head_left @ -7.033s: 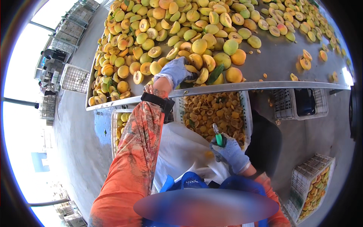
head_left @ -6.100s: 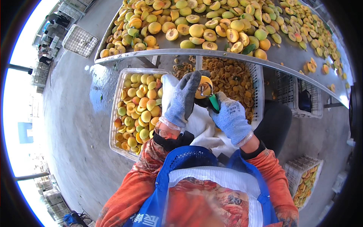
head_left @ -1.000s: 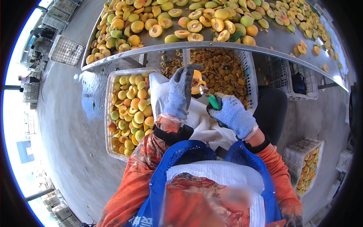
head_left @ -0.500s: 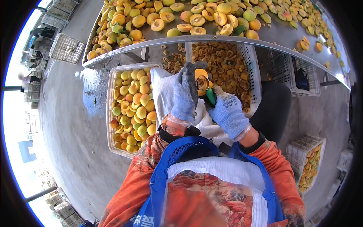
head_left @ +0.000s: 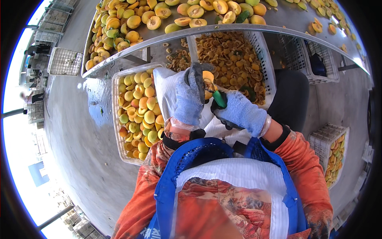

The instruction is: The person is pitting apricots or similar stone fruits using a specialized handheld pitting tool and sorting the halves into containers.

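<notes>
My left hand, in a blue knit glove with a dark palm, is closed around a yellow peach half, cut side towards my right hand. Gripped in my gloved right hand is a green-handled pitting knife; its tip is at the fruit's hollow, and the blade is mostly hidden. Both hands are over my lap, short of a white crate of pits and fruit scraps. Left of my knee, another white crate is full of yellow peach halves.
A metal table spread with halved peaches crosses ahead, its raised edge above the scrap crate. Further crates stand under the table, at the right with fruit, and on the far-left floor. Wet patches mark the concrete.
My right hand and the knife have drawn slightly down and turned at the peach half. My left hand still holds the fruit, tipped more on edge. The whole view has shifted a little.
</notes>
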### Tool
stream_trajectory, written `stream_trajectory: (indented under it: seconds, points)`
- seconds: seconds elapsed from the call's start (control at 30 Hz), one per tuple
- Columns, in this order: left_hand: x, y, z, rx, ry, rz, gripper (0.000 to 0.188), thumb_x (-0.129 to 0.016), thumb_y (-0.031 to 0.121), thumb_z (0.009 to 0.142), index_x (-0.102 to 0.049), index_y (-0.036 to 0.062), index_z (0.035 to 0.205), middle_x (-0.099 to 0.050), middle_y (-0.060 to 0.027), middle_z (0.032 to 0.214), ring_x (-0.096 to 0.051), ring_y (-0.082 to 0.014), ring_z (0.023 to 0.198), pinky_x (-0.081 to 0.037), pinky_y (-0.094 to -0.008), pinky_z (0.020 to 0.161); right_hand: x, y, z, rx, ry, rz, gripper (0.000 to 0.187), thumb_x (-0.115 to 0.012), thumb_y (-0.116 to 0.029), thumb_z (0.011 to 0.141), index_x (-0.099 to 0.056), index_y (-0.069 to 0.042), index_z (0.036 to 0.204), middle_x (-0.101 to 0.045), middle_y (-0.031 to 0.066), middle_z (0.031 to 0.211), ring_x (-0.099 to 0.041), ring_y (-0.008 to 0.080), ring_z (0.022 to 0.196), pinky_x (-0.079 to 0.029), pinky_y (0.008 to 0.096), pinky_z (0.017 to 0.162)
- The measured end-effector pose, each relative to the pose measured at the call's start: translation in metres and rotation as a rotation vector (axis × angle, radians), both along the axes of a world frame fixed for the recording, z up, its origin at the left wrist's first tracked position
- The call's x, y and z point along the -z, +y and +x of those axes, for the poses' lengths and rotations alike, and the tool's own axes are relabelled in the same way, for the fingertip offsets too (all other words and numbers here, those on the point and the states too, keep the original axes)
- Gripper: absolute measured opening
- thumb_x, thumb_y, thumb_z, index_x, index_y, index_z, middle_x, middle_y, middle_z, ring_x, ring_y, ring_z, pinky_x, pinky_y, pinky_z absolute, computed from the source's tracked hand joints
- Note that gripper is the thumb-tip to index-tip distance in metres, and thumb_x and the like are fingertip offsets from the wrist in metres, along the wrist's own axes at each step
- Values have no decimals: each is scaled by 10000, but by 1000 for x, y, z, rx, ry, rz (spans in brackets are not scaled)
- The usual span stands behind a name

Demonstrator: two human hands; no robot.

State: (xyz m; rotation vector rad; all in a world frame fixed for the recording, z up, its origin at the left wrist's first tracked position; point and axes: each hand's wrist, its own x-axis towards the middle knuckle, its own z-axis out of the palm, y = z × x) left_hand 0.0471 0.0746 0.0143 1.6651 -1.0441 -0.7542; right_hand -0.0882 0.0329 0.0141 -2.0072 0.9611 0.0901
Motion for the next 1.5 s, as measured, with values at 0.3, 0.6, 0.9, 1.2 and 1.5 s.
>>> stream_trajectory:
  seconds: [0.3,0.6,0.9,1.2,1.5]
  points:
    - [15,-2,-5,-90,-71,-169,358,-415,318,953,-606,19,1001,-617,-129,816,-589,-185,692,-477,-295,639,0,3,-2,213,-261,605,134,-582,-127,772,-567,-15,842,-566,63,574,-556,160,439,-452,294,459]
    - [16,-6,-6,-75,-57,-129,347,-438,311,940,-570,15,1065,-606,-95,878,-581,-164,743,-479,-293,686,8,2,-4,194,-257,480,177,-567,-185,779,-562,-10,752,-541,89,532,-542,172,416,-419,296,412]
    - [10,-12,3,84,-584,-382,302,-480,282,925,-596,20,1020,-606,-75,814,-574,-135,676,-482,-293,638,-11,-2,-14,242,-340,1027,200,-610,-203,789,-557,-11,789,-539,85,531,-529,166,409,-390,290,369]
    - [20,-39,25,406,81,43,382,-488,342,921,-628,-12,945,-641,-91,782,-542,-91,707,-464,-264,649,0,-5,-30,288,-589,1452,300,-632,-219,798,-535,1,978,-502,39,582,-469,153,395,-406,290,399]
    - [-5,-51,11,256,665,-10,570,-483,538,854,-615,2,995,-620,-98,709,-541,-158,504,-440,-239,473,-12,-2,-26,521,-1130,1107,353,-601,-156,776,-490,25,1058,-549,39,669,-500,116,402,-443,248,383]
